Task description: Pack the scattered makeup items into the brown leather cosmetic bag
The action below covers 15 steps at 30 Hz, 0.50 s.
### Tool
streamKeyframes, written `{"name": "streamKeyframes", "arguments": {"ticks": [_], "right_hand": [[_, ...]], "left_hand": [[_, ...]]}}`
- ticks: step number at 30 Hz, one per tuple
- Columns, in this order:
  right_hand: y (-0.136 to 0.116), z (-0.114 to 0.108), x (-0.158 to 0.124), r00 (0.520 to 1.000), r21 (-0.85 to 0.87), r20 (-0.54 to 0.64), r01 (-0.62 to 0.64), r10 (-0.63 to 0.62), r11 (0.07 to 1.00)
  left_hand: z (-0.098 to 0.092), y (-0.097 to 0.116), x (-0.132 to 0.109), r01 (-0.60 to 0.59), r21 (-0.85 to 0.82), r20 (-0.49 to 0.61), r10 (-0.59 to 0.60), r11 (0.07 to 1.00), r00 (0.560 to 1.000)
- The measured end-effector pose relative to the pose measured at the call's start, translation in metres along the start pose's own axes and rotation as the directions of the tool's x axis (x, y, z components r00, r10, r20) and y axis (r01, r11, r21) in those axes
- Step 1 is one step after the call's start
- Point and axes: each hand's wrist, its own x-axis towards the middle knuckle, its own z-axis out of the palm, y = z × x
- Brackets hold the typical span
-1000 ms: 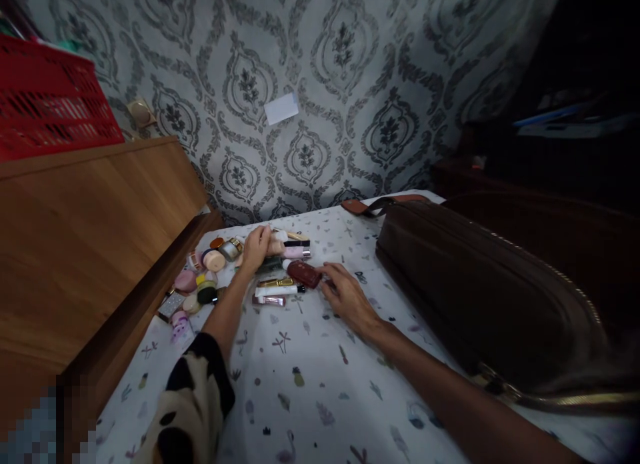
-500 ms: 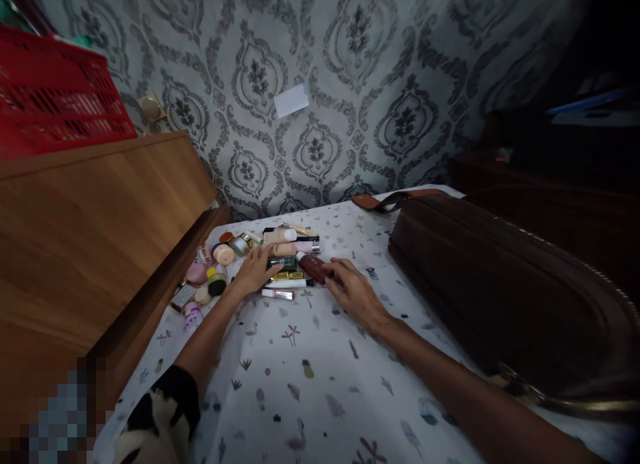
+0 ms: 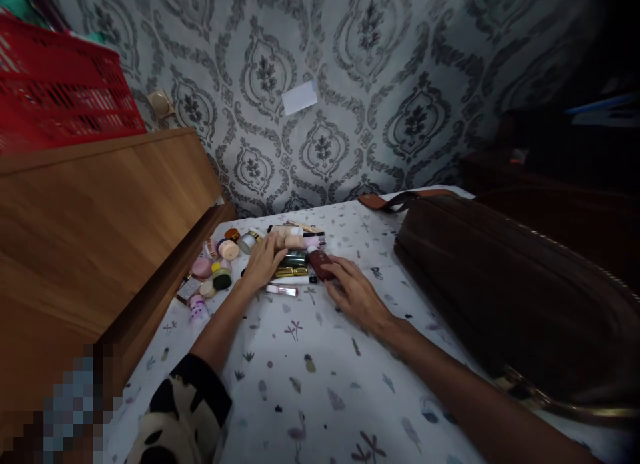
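Note:
My right hand (image 3: 359, 294) rests at the right end of a cosmetics row, its thumb and fingers on the lower end of a small maroon bottle (image 3: 320, 263) with a white cap. My left hand (image 3: 265, 259) lies over the row's left side with fingers stretched out. Partly under it are a dark green tube (image 3: 296, 258) and a beige tube (image 3: 294, 242). Nearer me lie a gold tube (image 3: 293, 272), a white tube with a black end (image 3: 295, 281) and a pink lip gloss tube (image 3: 283, 290).
Several small jars and compacts, including a pink round one (image 3: 202, 268), cluster left of my left hand. A large dark brown bag (image 3: 500, 284) lies on the right of the patterned white cloth (image 3: 320, 397). A wooden cabinet (image 3: 115, 197) with a red basket (image 3: 75, 91) borders the left.
My left hand has shifted slightly toward the wall, over the tubes. The maroon bottle has turned a little, with my right hand still on it. The whole view has moved slightly.

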Motion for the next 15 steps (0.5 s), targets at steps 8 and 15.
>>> {"name": "streamKeyframes", "arguments": {"ticks": [8, 15], "right_hand": [[-0.004, 0.002, -0.001, 0.973, -0.106, -0.014, 0.227, -0.23, 0.968], [-0.047, 0.01, 0.005, 0.93, -0.145, 0.189, 0.345, -0.316, 0.927]], "left_hand": [[-0.04, -0.032, -0.066, -0.037, 0.294, 0.114, 0.003, 0.955, 0.993], [-0.077, -0.042, -0.072, 0.02, 0.417, 0.099, -0.067, 0.909, 0.993]]}}
